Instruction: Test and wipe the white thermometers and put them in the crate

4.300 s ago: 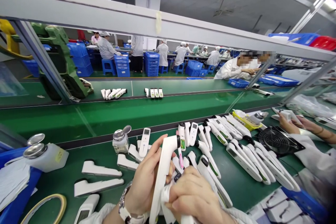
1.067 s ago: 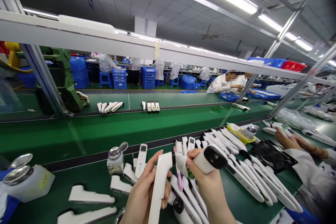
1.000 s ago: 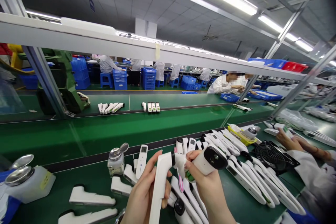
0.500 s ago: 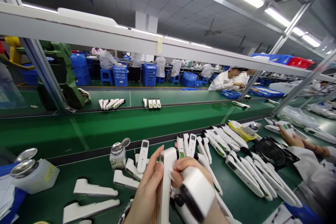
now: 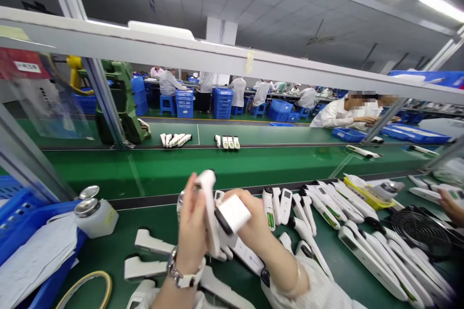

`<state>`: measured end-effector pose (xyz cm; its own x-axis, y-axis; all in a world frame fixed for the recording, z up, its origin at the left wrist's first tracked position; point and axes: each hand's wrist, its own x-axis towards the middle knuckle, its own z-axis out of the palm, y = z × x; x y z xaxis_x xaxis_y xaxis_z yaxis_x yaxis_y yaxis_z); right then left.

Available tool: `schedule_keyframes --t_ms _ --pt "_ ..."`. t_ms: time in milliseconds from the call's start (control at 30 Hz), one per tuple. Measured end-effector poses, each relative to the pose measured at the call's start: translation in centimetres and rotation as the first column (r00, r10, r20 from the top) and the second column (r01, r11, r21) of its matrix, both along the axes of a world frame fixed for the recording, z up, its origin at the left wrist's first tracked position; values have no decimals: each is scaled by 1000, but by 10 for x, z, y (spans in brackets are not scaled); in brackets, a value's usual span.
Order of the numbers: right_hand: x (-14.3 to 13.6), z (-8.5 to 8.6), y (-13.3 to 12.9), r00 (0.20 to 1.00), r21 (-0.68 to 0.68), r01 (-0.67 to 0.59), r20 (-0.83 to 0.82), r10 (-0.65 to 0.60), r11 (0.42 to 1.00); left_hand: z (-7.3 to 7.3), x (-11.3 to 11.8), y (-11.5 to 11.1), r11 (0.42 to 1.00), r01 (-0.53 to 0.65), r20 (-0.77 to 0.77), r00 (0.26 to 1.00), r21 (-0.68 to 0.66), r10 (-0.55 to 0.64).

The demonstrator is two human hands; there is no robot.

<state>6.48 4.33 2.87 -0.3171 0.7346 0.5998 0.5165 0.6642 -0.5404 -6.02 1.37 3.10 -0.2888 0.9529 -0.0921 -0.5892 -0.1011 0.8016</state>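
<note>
My left hand (image 5: 190, 227), with a metal watch at its wrist, is wrapped round a white infrared thermometer (image 5: 210, 207) standing nearly upright. Close beside it, my right hand (image 5: 250, 210) grips a second white thermometer, its square head (image 5: 235, 215) with a black end pointing at the first one. The right fingers are partly hidden behind that head. Beneath both hands, several more white thermometers lie on the green bench, one of them (image 5: 248, 256) under my right wrist. At the left, a white thermometer (image 5: 150, 268) lies on its side near my watch.
More thermometers lie in rows (image 5: 369, 263) at the right, by a yellow tray (image 5: 368, 198) and a black fan (image 5: 413, 227). A co-worker's hand (image 5: 451, 205) is at the right edge. Left stand a metal-capped bottle (image 5: 99, 219), a tape roll (image 5: 108, 282) and a blue basket (image 5: 81, 239).
The view has swung left, so the bench things appear further right. Both hands have risen and come up over the bench, each still with its thermometer.
</note>
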Motion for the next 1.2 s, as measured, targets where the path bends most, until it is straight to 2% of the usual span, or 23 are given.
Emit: schedule_keyframes --t_ms 33,100,167,200,267,400,467,567,667,767,833,900,1000,1100,1200 --pt "-11 -4 13 999 -44 -2 36 3 999 2 -13 4 991 -128 10 992 25 128" --pt "-34 -12 38 992 -122 -11 126 26 992 4 -39 8 926 -371 29 929 74 370" --pt "-56 -18 58 971 -180 -34 225 74 983 5 -60 7 846 -518 46 855 126 517" --pt "-66 -20 66 957 -201 -44 273 99 979 6 -67 6 820 -552 52 833 148 551" --pt "-82 -22 77 924 -232 -62 355 144 971 6 -76 3 799 -576 66 816 175 574" --pt "-99 -23 85 871 -275 -84 446 205 958 8 -79 -1 806 -562 101 827 186 553" --pt "-100 -22 87 870 -289 -88 444 215 953 9 -80 -1 810 -560 117 828 174 548" --pt "-91 -15 85 910 -295 -91 364 200 951 11 -80 -2 821 -553 129 833 144 538" --pt "-65 1 70 971 -272 -110 177 162 956 15 -70 -2 889 -442 160 892 121 422" --pt "-26 15 41 991 -222 -132 -62 121 966 18 -46 -3 982 -168 234 962 85 144" --pt "-1 19 19 974 -182 -142 -203 104 973 19 -25 -5 998 26 268 962 58 -40" --pt "19 16 1 944 -138 -136 -319 86 981 18 -3 -7 981 192 282 940 26 -191" --pt "39 6 -16 908 -92 -106 -414 58 990 12 22 -13 922 385 285 889 -36 -359" --pt "54 -4 -25 910 -87 -91 -412 48 992 3 36 -19 862 501 241 848 -74 -472" --pt "65 -5 -33 921 -66 -83 -386 51 994 -2 43 -24 812 578 190 808 -78 -557"
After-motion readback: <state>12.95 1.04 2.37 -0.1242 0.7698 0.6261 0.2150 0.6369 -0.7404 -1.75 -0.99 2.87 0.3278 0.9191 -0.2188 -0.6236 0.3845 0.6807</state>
